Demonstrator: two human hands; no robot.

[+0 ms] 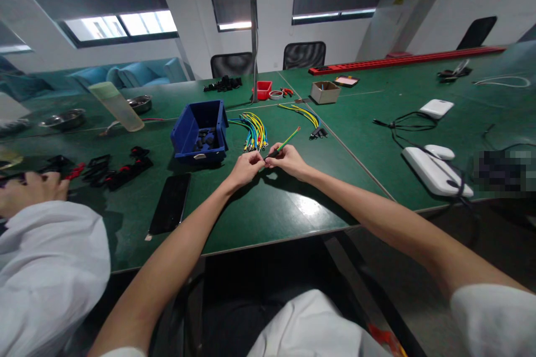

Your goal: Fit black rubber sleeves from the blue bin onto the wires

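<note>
A short yellow-green wire (290, 138) with a black piece at its lower end slants up from the fingers of my right hand (290, 162), which pinches it. The fingertips of my left hand (246, 169) are closed at that dark lower end, meeting the right fingertips; exactly what they grip there is too small to see. Just beyond the hands lies a bundle of yellow, blue and green wires (256, 128) with metal ends. Farther right is a smaller group of yellow and blue wires (310, 114) with black ends.
A blue bin (196, 148) with small black parts stands left of the wires. A phone (171, 203) lies near the table's front edge. At far left a co-worker's hand (36, 192) is among black and red parts. White devices (435, 170) with cables lie at right.
</note>
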